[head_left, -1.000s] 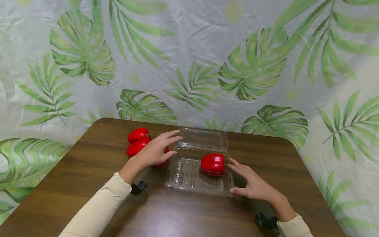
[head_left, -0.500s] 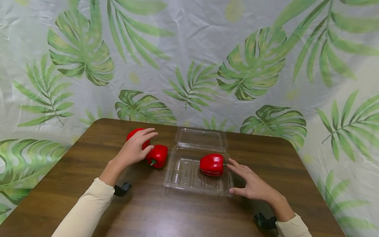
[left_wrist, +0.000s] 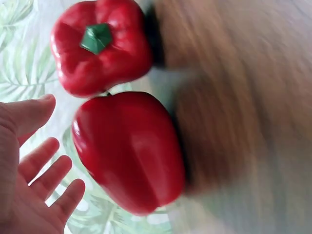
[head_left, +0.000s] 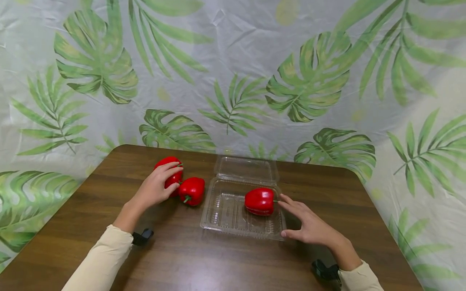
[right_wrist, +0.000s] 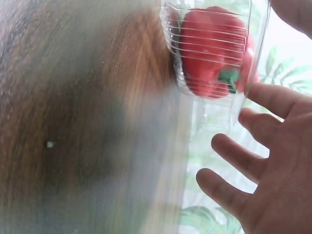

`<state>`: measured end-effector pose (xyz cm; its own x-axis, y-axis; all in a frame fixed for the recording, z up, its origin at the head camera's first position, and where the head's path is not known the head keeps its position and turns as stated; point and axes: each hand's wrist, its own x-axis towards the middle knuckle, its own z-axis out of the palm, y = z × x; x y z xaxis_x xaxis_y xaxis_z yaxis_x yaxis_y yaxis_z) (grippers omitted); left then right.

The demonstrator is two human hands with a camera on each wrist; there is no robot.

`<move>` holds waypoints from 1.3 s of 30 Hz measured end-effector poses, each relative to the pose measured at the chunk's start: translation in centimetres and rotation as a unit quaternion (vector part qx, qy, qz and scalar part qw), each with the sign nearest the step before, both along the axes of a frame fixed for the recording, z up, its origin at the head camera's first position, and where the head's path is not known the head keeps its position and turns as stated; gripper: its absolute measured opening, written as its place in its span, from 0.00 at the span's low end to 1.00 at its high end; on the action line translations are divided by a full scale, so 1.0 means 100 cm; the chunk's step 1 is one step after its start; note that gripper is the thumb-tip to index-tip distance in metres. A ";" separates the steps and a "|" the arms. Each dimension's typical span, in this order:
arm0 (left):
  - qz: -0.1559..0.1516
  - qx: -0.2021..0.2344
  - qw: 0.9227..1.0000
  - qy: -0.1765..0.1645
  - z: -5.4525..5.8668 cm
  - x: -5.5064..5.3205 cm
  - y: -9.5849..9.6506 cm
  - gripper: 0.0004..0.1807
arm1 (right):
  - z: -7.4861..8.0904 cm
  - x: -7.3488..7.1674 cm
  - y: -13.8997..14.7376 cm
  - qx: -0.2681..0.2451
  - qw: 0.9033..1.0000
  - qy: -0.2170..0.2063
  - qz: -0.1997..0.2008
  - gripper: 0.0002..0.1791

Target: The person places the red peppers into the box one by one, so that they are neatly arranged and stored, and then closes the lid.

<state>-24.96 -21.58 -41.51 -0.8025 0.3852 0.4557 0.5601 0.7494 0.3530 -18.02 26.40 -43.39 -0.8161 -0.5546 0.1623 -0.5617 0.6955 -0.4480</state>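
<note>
In the head view my left hand (head_left: 152,186) hovers over the red bell peppers at the left, fingers spread and holding nothing. Partly behind it is a back bell pepper (head_left: 168,161); another bell pepper (head_left: 191,190) lies to its right, green stem facing me. The left wrist view has one bell pepper (left_wrist: 129,151) close to the fingers, a gap between them. A clear plastic clamshell box (head_left: 222,218) stands with its lid laid back, one bell pepper (head_left: 259,201) inside at the right. My right hand (head_left: 311,224) touches the box's right rim with extended fingers.
The brown wooden table (head_left: 233,266) extends around the box, its back edge against a leaf-patterned cloth (head_left: 247,48). The box's transparent lid (head_left: 247,167) lies toward that back edge. A black strap piece (head_left: 143,237) juts from the left wrist.
My left hand has moved left from beside the box to the peppers, uncovering the bell pepper nearest the box. The right hand has stayed at the rim.
</note>
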 end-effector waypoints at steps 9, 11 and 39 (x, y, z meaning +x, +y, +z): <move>0.011 -0.017 1.000 -0.015 -0.011 -0.001 -0.018 0.28 | 0.001 0.000 -0.001 0.002 1.000 -0.005 -0.003 0.44; 0.010 -0.023 1.000 -0.015 -0.011 0.000 -0.020 0.29 | 0.001 0.000 -0.001 0.003 1.000 -0.005 -0.004 0.44; 0.003 -0.049 0.998 -0.044 -0.017 0.003 -0.022 0.30 | 0.003 0.003 0.000 -0.001 1.000 -0.025 -0.010 0.45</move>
<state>-24.64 -23.73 -43.18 -0.8403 0.4191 0.3440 0.5252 0.7867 0.3244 -17.71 26.45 -43.08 -0.8339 -0.5383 0.1218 -0.5250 0.7055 -0.4762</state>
